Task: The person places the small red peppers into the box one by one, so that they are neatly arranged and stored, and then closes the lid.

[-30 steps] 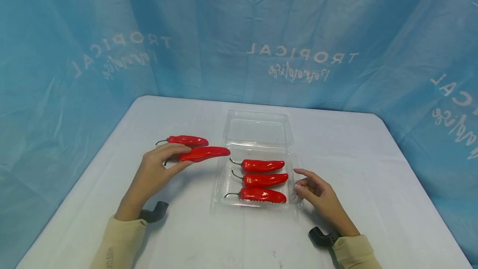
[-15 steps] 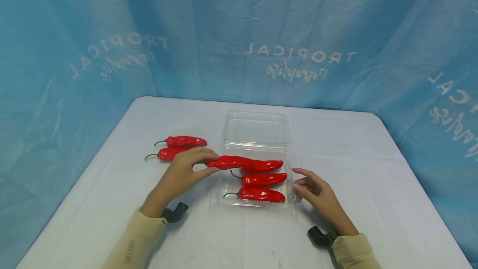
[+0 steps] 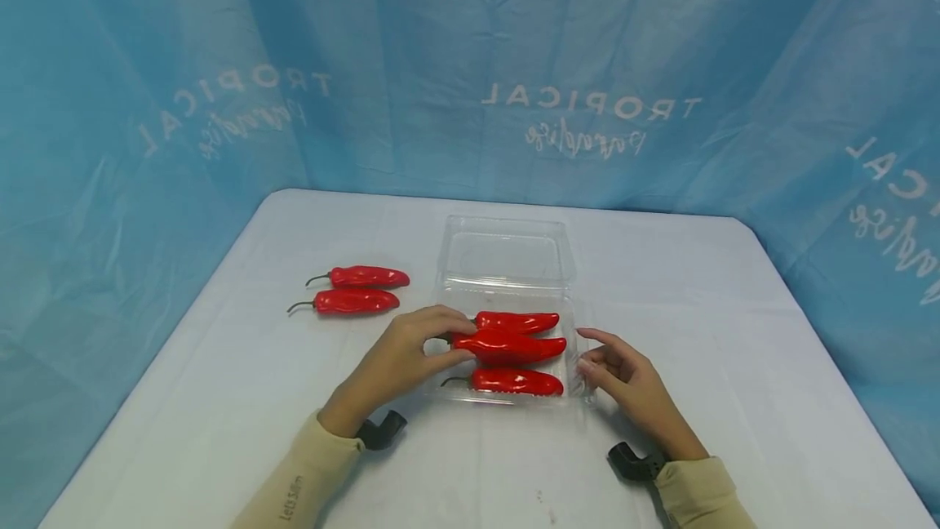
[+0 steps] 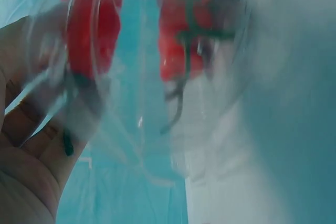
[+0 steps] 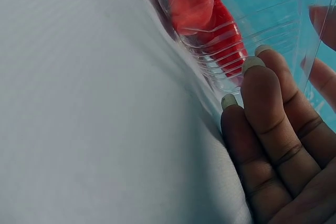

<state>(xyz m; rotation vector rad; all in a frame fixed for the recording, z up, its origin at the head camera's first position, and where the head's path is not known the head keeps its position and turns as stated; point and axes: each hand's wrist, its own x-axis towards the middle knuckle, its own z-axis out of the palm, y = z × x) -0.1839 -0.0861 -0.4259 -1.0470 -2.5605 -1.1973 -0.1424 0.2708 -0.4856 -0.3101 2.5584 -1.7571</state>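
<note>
My left hand [image 3: 407,349] pinches a red chili pepper [image 3: 507,345] by its stem end. That pepper is over the clear plastic container [image 3: 499,300] and overlaps the middle pepper, which is mostly hidden. Two other red peppers in the container show: a back pepper [image 3: 517,322] and a front pepper [image 3: 517,383]. At the container's right wall, my right hand [image 3: 624,378] holds the edge. The right wrist view has its fingers [image 5: 265,98] against the ribbed plastic. Through the plastic, the left wrist view shows blurred red peppers [image 4: 94,30] and green stems.
Two red peppers, a far one [image 3: 370,277] and a near one [image 3: 356,301], lie on the white table [image 3: 176,431] left of the container. The container's lid [image 3: 507,251] lies folded back behind it. A blue printed curtain [image 3: 441,64] surrounds the table's back and sides.
My left hand has carried its pepper rightward and toward me, from beside the left peppers to over the container. My right hand stays at the container's right edge.
</note>
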